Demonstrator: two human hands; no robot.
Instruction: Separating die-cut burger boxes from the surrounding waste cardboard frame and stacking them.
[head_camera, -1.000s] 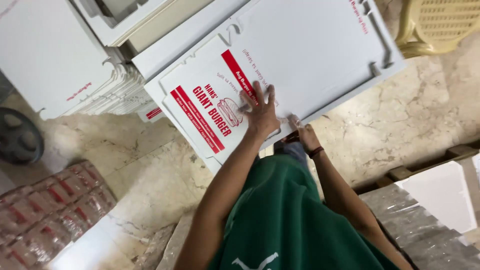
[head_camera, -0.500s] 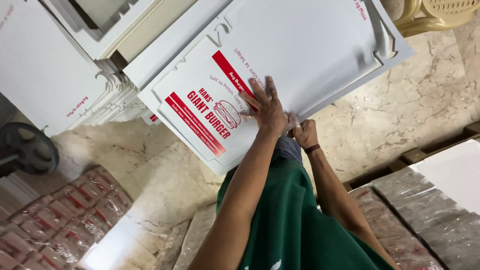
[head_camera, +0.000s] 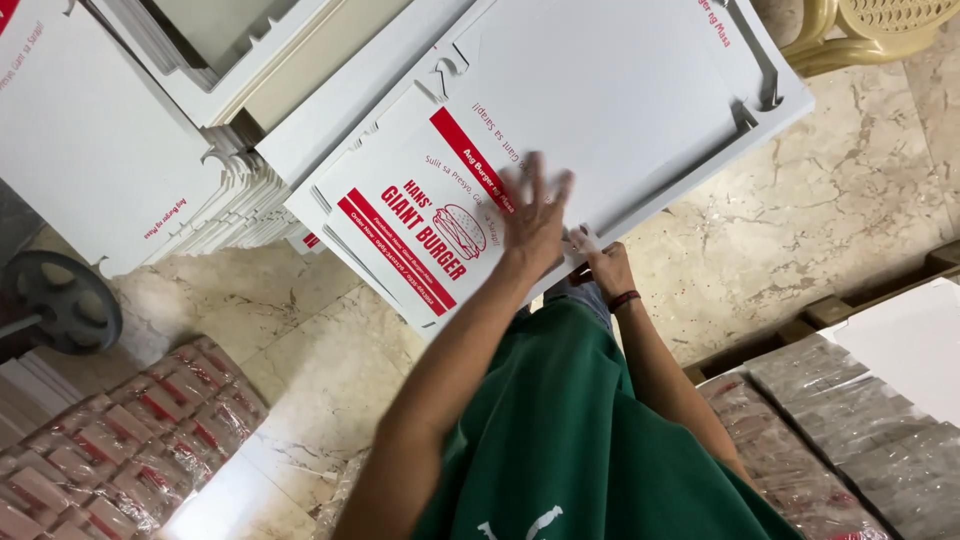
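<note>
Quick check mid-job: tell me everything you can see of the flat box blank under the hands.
The flat box blank is white, unfolded die-cut cardboard with cut slots and tabs along its edges. It carries red bands, red lettering and a burger drawing near one end. It lies flat on a stack of similar blanks above the marble floor. The left hand presses on it, fingers spread; the right hand grips its near edge.

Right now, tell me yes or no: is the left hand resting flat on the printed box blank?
Yes, the left hand lies spread, palm down, on the white flat box blank with red print, by its fold.
</note>
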